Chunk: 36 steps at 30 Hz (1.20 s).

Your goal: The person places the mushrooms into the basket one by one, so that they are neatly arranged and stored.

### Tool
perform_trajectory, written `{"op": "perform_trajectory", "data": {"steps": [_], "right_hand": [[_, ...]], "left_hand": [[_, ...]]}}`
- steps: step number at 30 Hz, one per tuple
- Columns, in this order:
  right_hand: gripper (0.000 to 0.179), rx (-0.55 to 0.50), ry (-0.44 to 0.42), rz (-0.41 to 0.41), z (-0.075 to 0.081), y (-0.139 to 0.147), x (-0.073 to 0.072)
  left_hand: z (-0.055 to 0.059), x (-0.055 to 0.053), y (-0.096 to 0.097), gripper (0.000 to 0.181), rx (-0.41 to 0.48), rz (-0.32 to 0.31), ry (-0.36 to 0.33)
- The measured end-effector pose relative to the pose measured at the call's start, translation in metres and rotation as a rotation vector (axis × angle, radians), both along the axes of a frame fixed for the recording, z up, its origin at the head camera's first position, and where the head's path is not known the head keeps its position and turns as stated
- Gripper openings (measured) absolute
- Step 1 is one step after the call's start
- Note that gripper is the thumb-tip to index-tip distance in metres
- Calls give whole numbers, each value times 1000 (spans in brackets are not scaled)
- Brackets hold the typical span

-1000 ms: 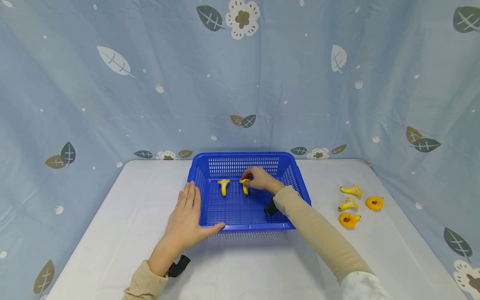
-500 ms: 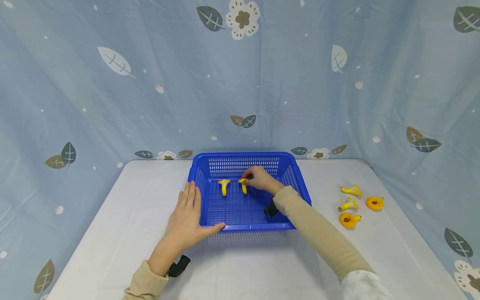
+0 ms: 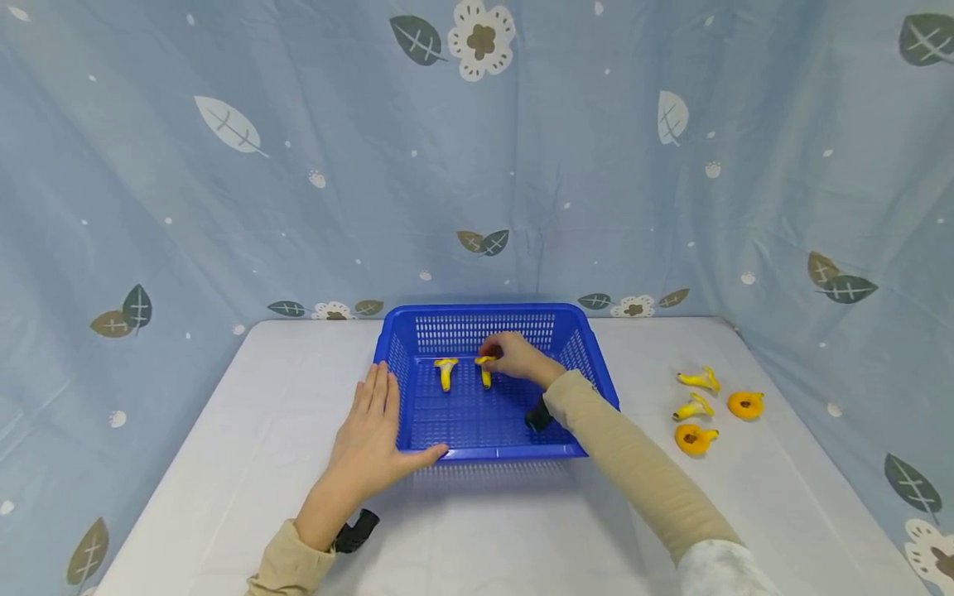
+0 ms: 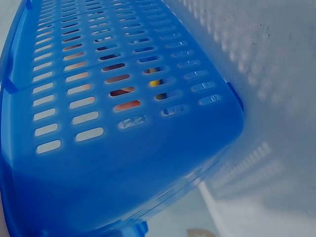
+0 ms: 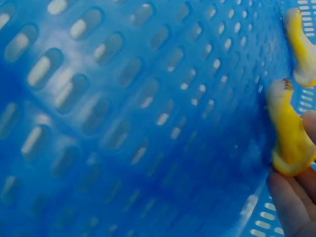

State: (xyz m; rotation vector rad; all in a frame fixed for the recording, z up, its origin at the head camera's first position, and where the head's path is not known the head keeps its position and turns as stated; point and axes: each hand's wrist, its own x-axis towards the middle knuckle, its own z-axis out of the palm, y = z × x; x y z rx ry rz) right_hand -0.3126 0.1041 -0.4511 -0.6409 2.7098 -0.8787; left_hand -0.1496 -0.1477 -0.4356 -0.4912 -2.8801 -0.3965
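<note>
A blue plastic basket (image 3: 477,453) with slotted walls stands on the white table. Inside it, my right hand (image 3: 517,360) pinches a yellow chanterelle mushroom (image 3: 487,377) near its flared cap, between thumb and fingers, with the stem pointing toward me. The right wrist view shows this mushroom (image 5: 286,126) with the fingertips at its cap and the dark stem end free. A second chanterelle (image 3: 445,376) lies to its left in the basket. My left hand (image 3: 365,451) rests at the basket's front left corner, fingers straight along the left rim and thumb over the front rim.
Several more chanterelles lie on the table right of the basket: two on their sides, one farther back (image 3: 699,379) and one nearer (image 3: 693,406), and two showing round orange caps (image 3: 745,405). A patterned blue curtain (image 3: 417,182) hangs behind the table.
The right hand has shifted the pinched chanterelle very slightly to the left inside the basket. My left hand and the basket keep their places.
</note>
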Motion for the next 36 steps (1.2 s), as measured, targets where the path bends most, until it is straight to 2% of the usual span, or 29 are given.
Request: {"op": "perform_trajectory", "data": {"steps": [5, 11, 18, 23, 30, 36], "right_hand": [[34, -18, -41, 6, 7, 5, 0], [39, -17, -57, 6, 19, 10, 1], [39, -33, 6, 6, 42, 17, 8], [40, -64, 35, 4, 62, 21, 15], [34, -130, 95, 11, 92, 29, 32], [28, -200, 146, 5, 110, 46, 49]], "left_hand": [[1, 2, 1, 130, 2, 3, -3], [-1, 1, 1, 130, -2, 0, 6], [-2, 1, 2, 130, 7, -3, 24], [-1, 1, 3, 130, 9, 1, 2], [-1, 2, 1, 129, 9, 2, 8], [-2, 2, 0, 129, 14, -5, 25]]}}
